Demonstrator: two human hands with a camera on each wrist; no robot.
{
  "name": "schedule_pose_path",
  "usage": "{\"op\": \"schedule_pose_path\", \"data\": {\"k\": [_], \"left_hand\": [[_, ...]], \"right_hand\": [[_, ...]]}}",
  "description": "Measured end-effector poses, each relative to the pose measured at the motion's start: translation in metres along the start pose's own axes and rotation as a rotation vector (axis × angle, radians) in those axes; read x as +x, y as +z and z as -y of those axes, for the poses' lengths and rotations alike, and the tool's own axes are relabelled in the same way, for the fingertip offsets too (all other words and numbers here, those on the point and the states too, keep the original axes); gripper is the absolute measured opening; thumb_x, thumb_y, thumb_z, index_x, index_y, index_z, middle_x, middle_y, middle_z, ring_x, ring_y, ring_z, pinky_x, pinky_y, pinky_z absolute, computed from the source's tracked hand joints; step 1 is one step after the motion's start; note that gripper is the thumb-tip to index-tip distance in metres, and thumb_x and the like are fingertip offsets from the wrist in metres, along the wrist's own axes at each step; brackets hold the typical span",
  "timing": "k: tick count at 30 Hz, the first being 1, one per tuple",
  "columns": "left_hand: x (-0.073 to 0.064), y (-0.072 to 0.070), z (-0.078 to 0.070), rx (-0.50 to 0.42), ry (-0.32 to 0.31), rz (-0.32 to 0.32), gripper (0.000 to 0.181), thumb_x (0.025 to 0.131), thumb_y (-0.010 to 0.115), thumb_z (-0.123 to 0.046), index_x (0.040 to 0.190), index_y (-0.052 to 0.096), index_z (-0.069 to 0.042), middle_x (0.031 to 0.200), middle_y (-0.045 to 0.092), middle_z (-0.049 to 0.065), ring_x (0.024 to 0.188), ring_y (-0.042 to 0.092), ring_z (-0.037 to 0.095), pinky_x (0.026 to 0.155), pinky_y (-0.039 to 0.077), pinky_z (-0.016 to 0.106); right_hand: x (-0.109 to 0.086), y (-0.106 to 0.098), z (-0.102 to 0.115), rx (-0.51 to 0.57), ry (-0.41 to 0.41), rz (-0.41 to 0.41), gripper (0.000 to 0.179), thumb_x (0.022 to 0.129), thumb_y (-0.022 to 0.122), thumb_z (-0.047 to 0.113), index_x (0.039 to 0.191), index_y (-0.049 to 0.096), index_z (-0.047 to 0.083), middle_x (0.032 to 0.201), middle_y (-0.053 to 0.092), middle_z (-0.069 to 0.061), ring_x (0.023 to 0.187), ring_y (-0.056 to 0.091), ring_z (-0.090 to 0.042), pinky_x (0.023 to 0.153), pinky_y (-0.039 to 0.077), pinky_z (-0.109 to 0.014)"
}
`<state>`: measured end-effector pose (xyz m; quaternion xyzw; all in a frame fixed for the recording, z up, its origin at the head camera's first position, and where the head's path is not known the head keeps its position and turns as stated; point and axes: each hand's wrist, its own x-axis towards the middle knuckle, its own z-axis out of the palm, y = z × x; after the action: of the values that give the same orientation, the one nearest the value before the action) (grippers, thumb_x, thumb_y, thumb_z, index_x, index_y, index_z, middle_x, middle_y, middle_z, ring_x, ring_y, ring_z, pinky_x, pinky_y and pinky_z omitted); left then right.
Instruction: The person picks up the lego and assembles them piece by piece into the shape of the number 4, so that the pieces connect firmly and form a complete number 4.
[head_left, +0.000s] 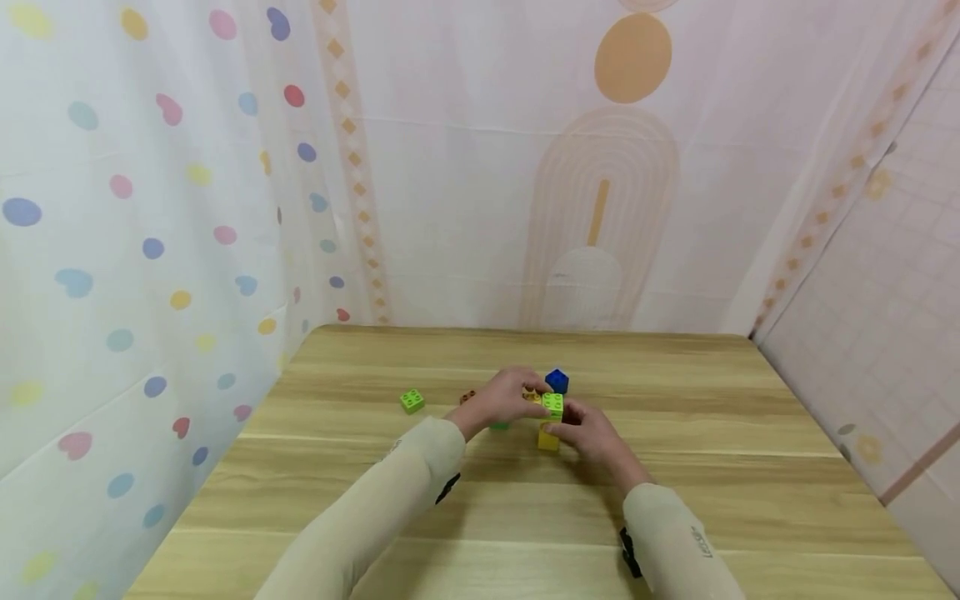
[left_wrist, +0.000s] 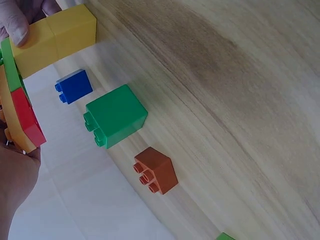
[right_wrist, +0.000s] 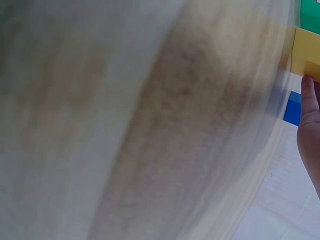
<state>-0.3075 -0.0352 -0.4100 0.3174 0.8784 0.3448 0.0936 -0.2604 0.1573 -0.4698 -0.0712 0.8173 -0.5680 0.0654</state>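
Observation:
My right hand holds a short tower of yellow toy building bricks; its thumb presses a yellow side in the left wrist view. A light green brick sits at the top of the tower. Joined beside it are an orange brick and a red brick. From the left, my left hand grips this upper group, its fingers partly hidden behind the bricks. In the right wrist view, only the edge of my right hand shows, touching a yellow brick.
Behind the hands stands a blue brick. A larger green brick and a brown brick stand near the left hand. Farther left on the wooden table lies another light green brick. Patterned curtains hang around the table.

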Motion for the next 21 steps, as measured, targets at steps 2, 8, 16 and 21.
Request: {"op": "schedule_pose_path", "data": {"k": [2, 8, 16, 21], "left_hand": [[0.0003, -0.0006, -0.0007, 0.022, 0.015, 0.008, 0.033, 0.088, 0.078, -0.022, 0.118, 0.073, -0.01, 0.111, 0.065, -0.002, 0.099, 0.055, 0.013, 0.082, 0.048, 0.03], [0.001, -0.0015, -0.0024, 0.078, 0.046, 0.035, 0.031, 0.088, 0.077, -0.02, 0.117, 0.073, -0.009, 0.111, 0.066, -0.001, 0.099, 0.056, 0.013, 0.081, 0.047, 0.028], [-0.0012, 0.0034, -0.0036, 0.145, 0.038, 0.012, 0.034, 0.089, 0.076, -0.019, 0.121, 0.071, -0.008, 0.119, 0.065, 0.004, 0.109, 0.056, 0.017, 0.09, 0.047, 0.029], [-0.004, 0.004, -0.0035, 0.103, 0.028, -0.008, 0.035, 0.09, 0.076, -0.026, 0.12, 0.072, -0.009, 0.117, 0.066, 0.002, 0.107, 0.057, 0.016, 0.088, 0.048, 0.029]], "right_hand": [[0.0004, 0.0002, -0.0005, 0.004, 0.002, 0.001, 0.028, 0.094, 0.07, 0.02, 0.121, 0.066, 0.011, 0.111, 0.066, -0.004, 0.096, 0.058, -0.019, 0.082, 0.05, -0.036], [-0.0044, 0.0012, 0.0073, -0.001, 0.007, -0.001, 0.028, 0.094, 0.07, 0.016, 0.121, 0.066, 0.008, 0.109, 0.066, -0.004, 0.094, 0.057, -0.019, 0.082, 0.05, -0.038], [-0.0021, 0.001, -0.0004, 0.006, 0.011, 0.002, 0.029, 0.095, 0.07, 0.021, 0.12, 0.066, 0.009, 0.11, 0.065, -0.004, 0.096, 0.058, -0.02, 0.083, 0.05, -0.036], [-0.0026, 0.0016, 0.0008, -0.002, 0.004, 0.003, 0.028, 0.094, 0.07, 0.022, 0.119, 0.067, 0.01, 0.108, 0.066, -0.003, 0.096, 0.058, -0.019, 0.082, 0.05, -0.035]]}}
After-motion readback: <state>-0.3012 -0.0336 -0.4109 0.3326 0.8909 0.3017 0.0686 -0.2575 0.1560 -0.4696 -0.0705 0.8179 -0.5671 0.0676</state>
